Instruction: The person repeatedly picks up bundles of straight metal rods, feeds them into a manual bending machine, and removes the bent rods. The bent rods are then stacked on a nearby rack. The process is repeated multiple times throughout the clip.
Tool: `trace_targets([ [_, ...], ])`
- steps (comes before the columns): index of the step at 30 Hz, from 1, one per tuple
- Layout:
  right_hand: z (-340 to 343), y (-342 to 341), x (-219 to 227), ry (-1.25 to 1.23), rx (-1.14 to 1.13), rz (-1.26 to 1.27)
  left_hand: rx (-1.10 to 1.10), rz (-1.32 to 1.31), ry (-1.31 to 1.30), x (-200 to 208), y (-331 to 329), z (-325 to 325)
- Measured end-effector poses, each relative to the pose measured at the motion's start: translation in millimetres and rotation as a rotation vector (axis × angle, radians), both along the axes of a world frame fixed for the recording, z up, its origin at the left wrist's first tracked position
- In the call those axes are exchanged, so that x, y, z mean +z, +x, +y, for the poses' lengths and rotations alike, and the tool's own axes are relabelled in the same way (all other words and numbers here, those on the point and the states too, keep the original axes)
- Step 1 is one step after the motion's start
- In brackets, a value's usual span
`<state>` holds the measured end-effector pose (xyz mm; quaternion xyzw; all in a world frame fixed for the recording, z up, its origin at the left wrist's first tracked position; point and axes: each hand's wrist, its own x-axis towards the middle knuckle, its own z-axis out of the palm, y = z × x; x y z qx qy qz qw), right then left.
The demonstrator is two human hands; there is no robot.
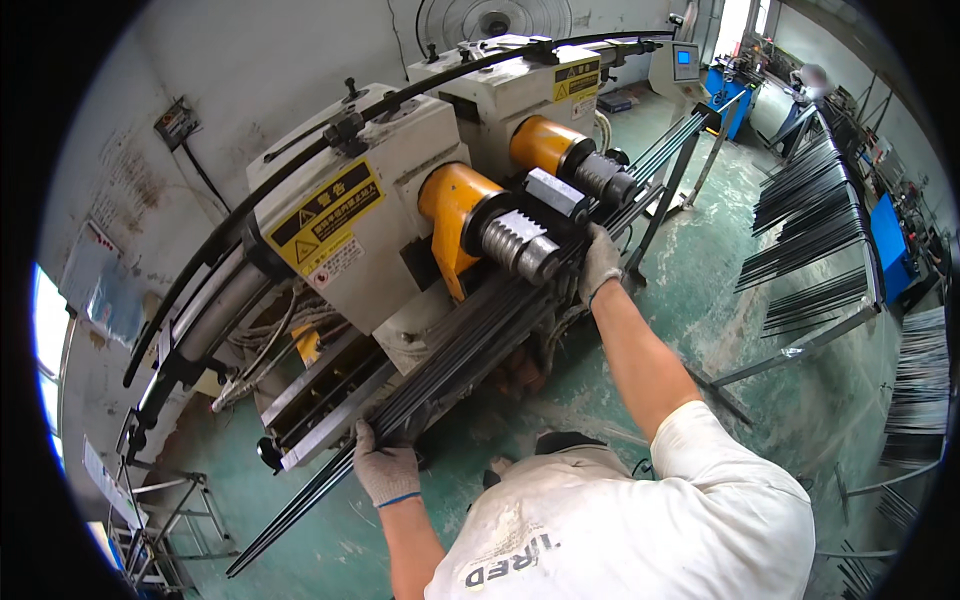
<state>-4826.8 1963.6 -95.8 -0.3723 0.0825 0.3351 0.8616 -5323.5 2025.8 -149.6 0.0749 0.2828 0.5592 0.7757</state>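
Note:
A long bundle of thin dark metal rods (445, 365) lies slantwise along the front of a pale two-head machine (345, 225). Its near end sticks out past my left hand, low on the left. My left hand (385, 470), in a light knit glove, is closed around the bundle, thumb on top. Farther along, beside the threaded steel rollers (520, 245), my gloved right hand (600, 265) is closed at the rods' edge, its fingertips partly hidden. Orange collars (455, 190) carry the rollers, and a grey hexagonal block (556, 193) sits between them.
Racks of dark rods (800, 190) stand at the right. A control box with a blue screen (685, 62) is at the back, near a distant person (800, 95). A metal frame (175, 510) stands at lower left; a large fan (492, 22) is behind the machine.

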Motion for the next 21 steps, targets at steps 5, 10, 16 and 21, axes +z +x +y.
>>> trace_targets([
  [5,11.0,13.6,-30.6,-0.131,-0.025,-0.13,-0.018,0.0,-0.146,14.5,35.1,18.4],
  [10,21.5,20.9,-35.9,-0.257,0.033,-0.186,-0.154,-0.059,0.012,20.4,41.9,22.6],
  [16,23.9,31.3,-9.3,-0.541,0.121,-0.29,0.023,-0.028,0.148,-12.2,-49.4,50.4],
  [21,21.1,41.2,-23.7,-0.417,0.094,-0.274,0.173,0.212,0.109,-18.2,-99.3,61.7],
])
